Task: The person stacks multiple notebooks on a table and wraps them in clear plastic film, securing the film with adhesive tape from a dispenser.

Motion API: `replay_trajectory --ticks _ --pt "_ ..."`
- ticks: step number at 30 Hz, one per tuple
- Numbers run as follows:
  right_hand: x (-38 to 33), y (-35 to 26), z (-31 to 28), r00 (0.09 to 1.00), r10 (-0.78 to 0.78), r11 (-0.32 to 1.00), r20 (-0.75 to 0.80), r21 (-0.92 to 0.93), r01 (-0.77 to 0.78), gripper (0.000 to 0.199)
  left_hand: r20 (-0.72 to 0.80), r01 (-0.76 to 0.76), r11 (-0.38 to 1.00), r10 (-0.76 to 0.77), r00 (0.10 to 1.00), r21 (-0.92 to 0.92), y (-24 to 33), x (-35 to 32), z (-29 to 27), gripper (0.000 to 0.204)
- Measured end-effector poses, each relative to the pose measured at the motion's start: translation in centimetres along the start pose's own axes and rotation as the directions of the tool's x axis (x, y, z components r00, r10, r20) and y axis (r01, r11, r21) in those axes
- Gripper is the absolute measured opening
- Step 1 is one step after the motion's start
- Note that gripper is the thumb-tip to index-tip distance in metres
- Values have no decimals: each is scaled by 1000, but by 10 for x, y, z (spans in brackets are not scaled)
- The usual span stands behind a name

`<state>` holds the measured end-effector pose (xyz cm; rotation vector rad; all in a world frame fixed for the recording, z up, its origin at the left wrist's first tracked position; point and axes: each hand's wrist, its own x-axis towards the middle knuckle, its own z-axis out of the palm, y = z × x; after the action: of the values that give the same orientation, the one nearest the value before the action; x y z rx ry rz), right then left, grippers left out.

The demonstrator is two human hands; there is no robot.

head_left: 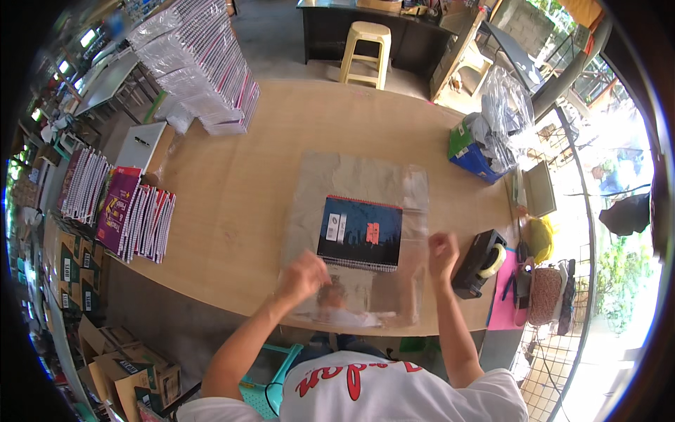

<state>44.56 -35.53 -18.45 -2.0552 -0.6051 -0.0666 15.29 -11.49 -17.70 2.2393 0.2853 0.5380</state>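
A dark blue spiral-bound notebook (361, 232) with a white label and a red-orange patch lies on a clear plastic sheet (365, 172), its wire binding along the near edge. My left hand (304, 276) is over the sheet's left side, close to the notebook's near left corner, with its fingers bent inward. At the sheet's right edge is my right hand (443, 252), its fingers curled closed. Whether either hand pinches the plastic is hidden. Just right of my right hand stands a black tape dispenser (479, 264) with a roll of tape.
Tall plastic-wrapped notebook stacks (193, 67) stand at the far left. Spiral notebooks (133, 214) are piled on the left edge. At the right are a green-blue box (478, 151) stuffed with plastic, a pink sheet (503, 299) and a yellow item (540, 239). Cardboard boxes (130, 366) sit lower left.
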Motion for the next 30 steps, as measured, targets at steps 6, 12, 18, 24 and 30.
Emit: replay_trajectory --ticks 6,12,18,24,30 --pt "-118 -67 -2 783 -323 941 532 91 326 29 413 -49 974 -47 910 221 -16 -43 49 12" --pt "-144 -105 17 739 -398 750 544 -271 604 63 489 51 993 -100 867 111 -16 -5 27 12" --pt "-140 -105 -6 807 -419 834 416 -175 523 36 9 -128 956 130 992 264 67 -12 10 9" --pt "-134 -127 -52 832 -337 747 440 -413 521 52 296 -99 967 26 955 236 42 -19 5 15" --pt "-189 -151 -52 663 -82 787 744 -359 501 53 847 431 888 -102 522 -158 9 35 -11 14"
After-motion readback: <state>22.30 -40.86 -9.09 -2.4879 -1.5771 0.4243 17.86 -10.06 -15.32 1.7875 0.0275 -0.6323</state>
